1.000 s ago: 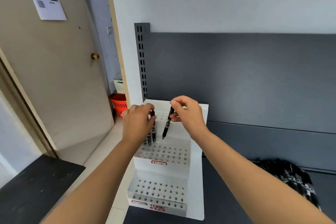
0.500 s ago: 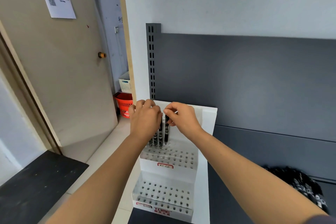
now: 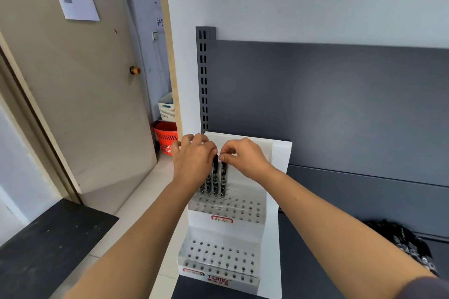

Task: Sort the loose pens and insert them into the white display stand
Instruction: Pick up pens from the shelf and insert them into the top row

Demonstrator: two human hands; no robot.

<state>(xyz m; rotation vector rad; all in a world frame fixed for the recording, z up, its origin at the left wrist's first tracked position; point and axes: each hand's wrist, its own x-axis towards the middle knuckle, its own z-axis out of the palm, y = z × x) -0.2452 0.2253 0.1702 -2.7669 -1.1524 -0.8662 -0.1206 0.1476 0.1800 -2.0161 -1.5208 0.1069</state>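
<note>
Dark, matte desk [image 3: 306,277] carrying a white, stepped plastic display stand [image 3: 269,250] with tiers of small round holes, and off to the right a glossy heap of loose pens [image 3: 408,245]. Both forearms stretched to the back tier, hands side by side and nearly touching. Left hand [image 3: 194,162] curled over the tops of slim black pens [image 3: 215,177] upright in the holes, right hand [image 3: 245,160] pinching the top of the rightmost pen [image 3: 223,175].
</note>
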